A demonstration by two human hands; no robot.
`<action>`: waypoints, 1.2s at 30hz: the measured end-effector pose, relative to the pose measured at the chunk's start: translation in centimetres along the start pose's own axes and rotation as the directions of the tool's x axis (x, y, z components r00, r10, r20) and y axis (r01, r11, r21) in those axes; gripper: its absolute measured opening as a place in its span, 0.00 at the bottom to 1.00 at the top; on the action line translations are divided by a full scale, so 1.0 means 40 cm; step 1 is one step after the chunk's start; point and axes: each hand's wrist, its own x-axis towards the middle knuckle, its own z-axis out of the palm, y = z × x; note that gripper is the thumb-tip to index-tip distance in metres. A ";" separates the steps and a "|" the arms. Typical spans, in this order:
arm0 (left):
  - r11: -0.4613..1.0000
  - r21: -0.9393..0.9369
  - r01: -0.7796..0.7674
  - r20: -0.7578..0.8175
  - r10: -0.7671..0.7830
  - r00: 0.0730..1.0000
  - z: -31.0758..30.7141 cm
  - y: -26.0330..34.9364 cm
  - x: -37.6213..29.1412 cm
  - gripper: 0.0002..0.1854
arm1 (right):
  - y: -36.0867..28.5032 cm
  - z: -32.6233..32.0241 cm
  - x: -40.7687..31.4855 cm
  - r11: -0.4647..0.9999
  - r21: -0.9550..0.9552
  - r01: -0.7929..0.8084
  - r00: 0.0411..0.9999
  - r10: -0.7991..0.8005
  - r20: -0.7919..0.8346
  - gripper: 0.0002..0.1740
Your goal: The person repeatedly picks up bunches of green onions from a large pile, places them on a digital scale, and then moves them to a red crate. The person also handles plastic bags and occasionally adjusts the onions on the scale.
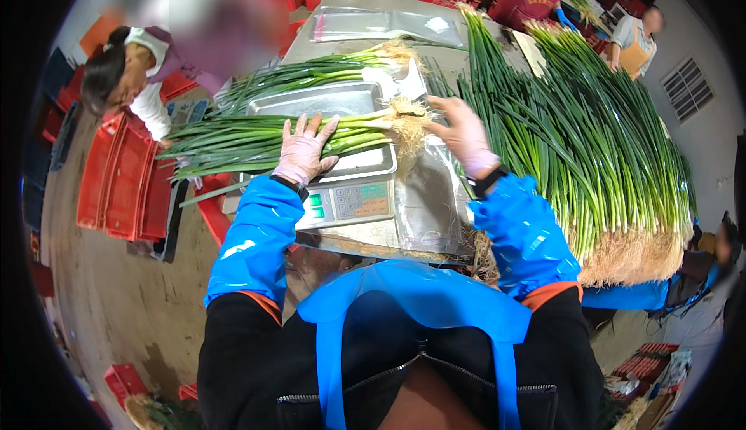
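A bunch of green onions (pixel 256 138) lies across the metal pan (pixel 373 164) of a digital scale (pixel 349 202). My gloved left hand (pixel 304 149) rests flat on top of the stalks, fingers spread. At the root end (pixel 409 121), my gloved right hand (pixel 463 132) has its thumb and fingers apart. Its fingertips are at the edge of the roots; whether they touch is hard to tell. Behind the pan lies another bunch of green onions (pixel 326 68), its roots pointing right. The scale's display (pixel 316 206) is lit green.
A long pile of green onions (pixel 583 132) covers the table's right side. Clear plastic bags lie beside the scale (pixel 431 208) and at the back (pixel 384 24). Red crates (pixel 125 179) stand left. A person (pixel 140 74) leans in there; others work beyond the table.
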 end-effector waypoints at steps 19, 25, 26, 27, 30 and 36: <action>0.991 -0.126 -0.037 -0.144 0.018 0.989 -0.046 -0.015 -0.060 0.55 | 0.009 -0.282 -0.306 0.702 0.459 -0.544 0.794 0.254 0.552 0.08; 0.888 -0.385 -0.251 -0.391 0.090 0.916 -0.065 0.090 -0.236 0.38 | 0.060 -0.331 -0.827 0.560 0.067 -0.826 0.251 0.260 0.932 0.09; 0.821 -0.499 -0.278 -0.319 0.124 0.940 -0.057 0.130 -0.251 0.35 | 0.067 -0.326 -0.884 0.539 0.005 -0.842 0.206 0.314 0.927 0.10; 0.756 -0.589 -0.286 -0.193 0.212 0.958 -0.051 0.160 -0.263 0.31 | 0.073 -0.317 -0.930 0.555 -0.121 -0.823 0.128 0.389 0.912 0.12; 0.657 -0.662 -0.362 -0.135 0.370 0.919 -0.027 0.238 -0.263 0.24 | 0.093 -0.282 -0.988 0.608 -0.362 -0.707 0.035 0.541 0.840 0.17; 0.602 -0.734 -0.315 -0.005 0.459 0.889 0.003 0.259 -0.281 0.23 | 0.022 -0.215 -0.849 0.766 -0.256 -0.590 0.258 0.479 0.839 0.24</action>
